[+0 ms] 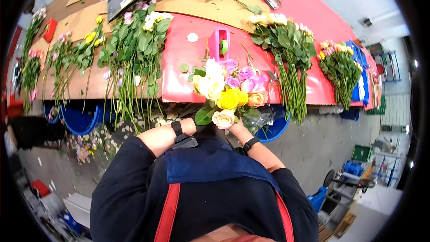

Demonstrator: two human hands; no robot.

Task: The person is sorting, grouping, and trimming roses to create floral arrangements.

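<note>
A mixed bouquet of roses [231, 90] in white, yellow, purple and peach is held up in front of my body, heads facing up. My right hand [236, 126] is around its stems just below the peach blooms, its fingers mostly hidden. My left hand [189, 126] bends in from the other side beneath a large green leaf [204, 115]; its fingers are hidden behind the bouquet. A pink tape dispenser [220, 45] with green tape stands on the table beyond the flowers. Pruning shears [272, 75] lie to the right of the bouquet.
On the red-covered table [188, 52], long-stemmed roses [134, 47] lie left and a cream rose bundle [285, 47] lies right, stems overhanging the edge. Farther right is a mixed bunch [340, 70]. Blue buckets [79, 121] stand below; petals [89, 148] litter the floor.
</note>
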